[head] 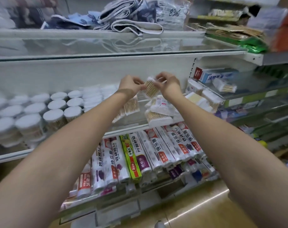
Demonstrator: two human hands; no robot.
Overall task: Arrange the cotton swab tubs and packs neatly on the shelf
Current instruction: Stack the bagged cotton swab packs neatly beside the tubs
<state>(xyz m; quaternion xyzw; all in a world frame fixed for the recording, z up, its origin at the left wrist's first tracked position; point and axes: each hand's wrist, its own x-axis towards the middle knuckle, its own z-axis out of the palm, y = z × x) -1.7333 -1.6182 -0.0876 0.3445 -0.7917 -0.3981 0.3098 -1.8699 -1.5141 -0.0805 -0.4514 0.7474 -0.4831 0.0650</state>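
Above the shelf edge (128, 129), left hand (130, 83) and right hand (168, 83) each pinch one end of a swab pack (150, 88). Probably light, crinkly and slippery; best gripped by its ends. Tubs (56, 105) stand further left.

Your white metal shelf (131, 126) carries round white-lidded cotton swab tubs (54, 116) at left and clear wooden-stick swab packs (158, 117) at right.
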